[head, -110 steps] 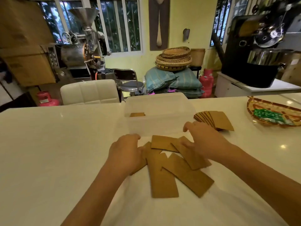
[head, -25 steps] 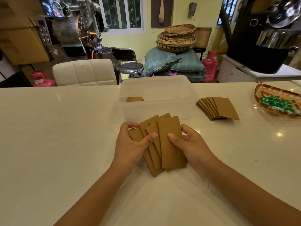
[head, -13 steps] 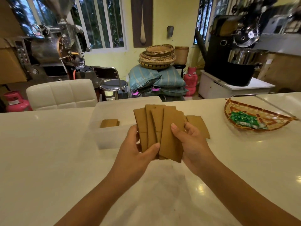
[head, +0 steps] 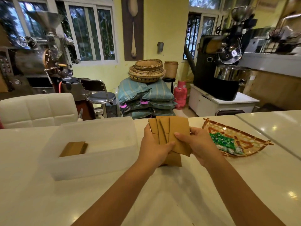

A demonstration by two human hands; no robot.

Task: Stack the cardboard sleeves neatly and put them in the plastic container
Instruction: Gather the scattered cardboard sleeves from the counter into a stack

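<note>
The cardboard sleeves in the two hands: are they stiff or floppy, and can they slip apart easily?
The cardboard sleeves stand up flat above the left hand and right hand without drooping, so they are probably fairly stiff and light. They are fanned unevenly, which suggests the smooth faces slide over each other easily. A loose grip would likely let some slip out.

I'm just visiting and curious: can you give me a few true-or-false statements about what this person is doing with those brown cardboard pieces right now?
1. Both hands, left hand and right hand, hold a fanned bunch of cardboard sleeves. True.
2. The plastic container holds nothing. False: a small stack of sleeves lies inside.
3. The woven tray lies to the right of the hands. True.
4. The held sleeves are squared into a neat stack. False: their edges are splayed.
</note>
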